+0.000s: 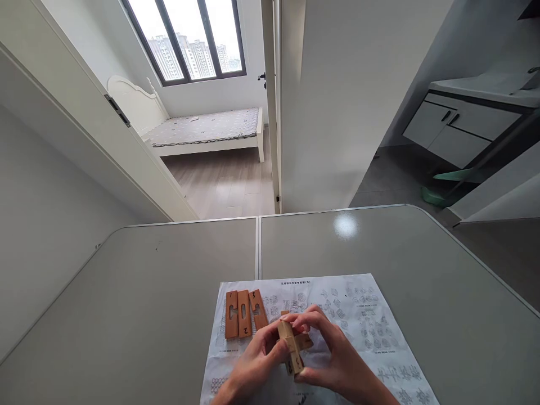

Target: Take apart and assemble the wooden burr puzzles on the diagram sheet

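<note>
Wooden blocks [287, 334] are pinched in both hands [258, 359] [340, 354] over printed paper [358, 309] on a table [135, 292] facing a bed [206, 128].

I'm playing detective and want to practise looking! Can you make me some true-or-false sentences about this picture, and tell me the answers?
1. Three numbered wooden pieces lie on the printed sheet. True.
2. Both hands rest flat and hold nothing. False: the left hand and the right hand hold light wooden puzzle pieces.
3. The printed sheet is on the bed. False: it lies on the table.
4. Tall buildings show through the window. True.
5. The piece marked 2 is the leftmost of the three. False: it is in the middle.
</note>
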